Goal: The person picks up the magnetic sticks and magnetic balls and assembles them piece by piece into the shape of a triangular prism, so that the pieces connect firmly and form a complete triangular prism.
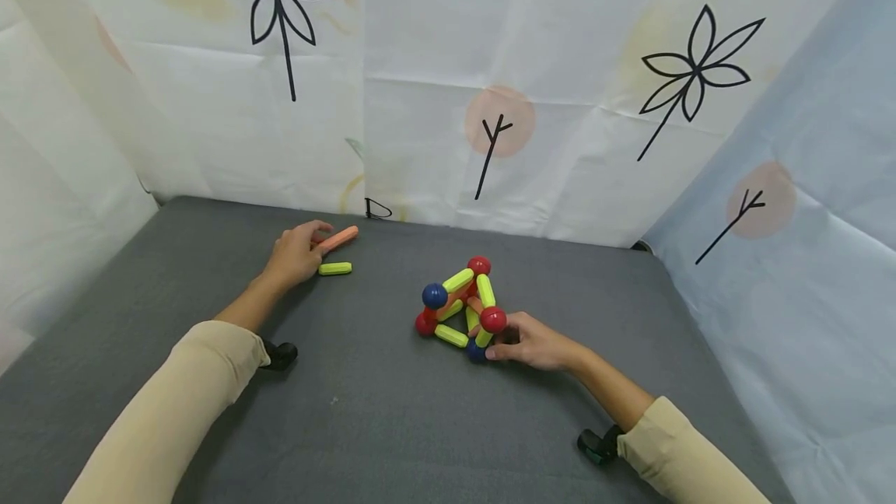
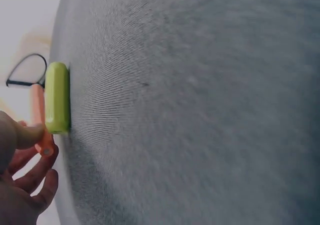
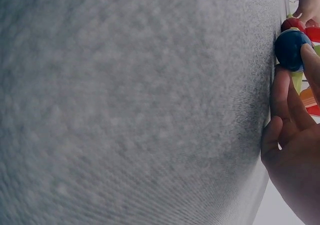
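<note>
A small frame of yellow-green rods, orange rods and red and blue balls point(image 1: 458, 306) stands on the grey table point(image 1: 364, 411). My right hand point(image 1: 494, 345) holds it at its near right corner, thumb and fingers point(image 3: 281, 92) pinching the low blue ball point(image 3: 291, 49) just under a red ball point(image 1: 493, 320). Far to the left, my left hand point(image 1: 315, 236) grips one end of a loose orange rod point(image 1: 340, 238) lying on the table. A loose yellow-green rod point(image 1: 335, 268) lies right beside that hand; the left wrist view shows this yellow-green rod point(image 2: 57, 97) next to the orange rod point(image 2: 39, 116).
White and pale blue cloth walls point(image 1: 434, 99) with drawn flowers close off the table on the back and both sides. A black clip point(image 1: 378, 209) sits at the foot of the back wall. Bare grey tabletop stretches between the hands and toward me.
</note>
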Demonstrator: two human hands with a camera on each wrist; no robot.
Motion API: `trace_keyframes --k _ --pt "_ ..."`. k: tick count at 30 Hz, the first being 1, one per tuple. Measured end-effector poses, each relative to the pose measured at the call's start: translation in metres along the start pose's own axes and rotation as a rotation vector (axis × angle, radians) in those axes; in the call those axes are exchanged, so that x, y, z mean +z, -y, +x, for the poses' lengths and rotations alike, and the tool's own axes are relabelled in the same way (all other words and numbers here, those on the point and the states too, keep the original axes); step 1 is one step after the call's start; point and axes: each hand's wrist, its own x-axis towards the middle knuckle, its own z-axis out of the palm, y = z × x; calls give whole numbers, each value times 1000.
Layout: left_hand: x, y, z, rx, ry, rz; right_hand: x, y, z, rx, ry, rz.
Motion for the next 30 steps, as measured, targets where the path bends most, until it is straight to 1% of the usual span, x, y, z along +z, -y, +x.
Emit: trace_keyframes --k 2,5,9,12,13,15,17,18,20,25,28,30 --pt "-3 -4 -5 11 -13 -44 0 -1 0 0 1 -2" --pt "-6 -15 -16 21 10 -132 0 -1 1 -3 -1 -10" --pt "-7 -34 -35 32 110 -279 -1 0 0 -5 -2 -11" --pt "-2 -45 -47 40 175 -402 -1 0 0 -4 0 -1" --pt "2 -47 -50 52 192 -441 -1 0 0 -2 1 2" --pt "9 -51 -57 75 224 -488 -1 1 0 0 2 7" --pt "18 -56 -63 96 274 -556 -1 1 0 1 4 9" --pt "23 -58 -65 107 290 -572 -1 1 0 2 3 9" --pt "33 -65 -72 100 320 -602 -1 1 0 7 3 11" --pt "57 -84 -86 78 369 -645 0 2 0 23 -1 12" --pt "70 -95 -92 90 401 -646 0 2 0 29 -4 12" --pt "78 -101 -96 101 411 -637 0 2 0 27 -6 11"
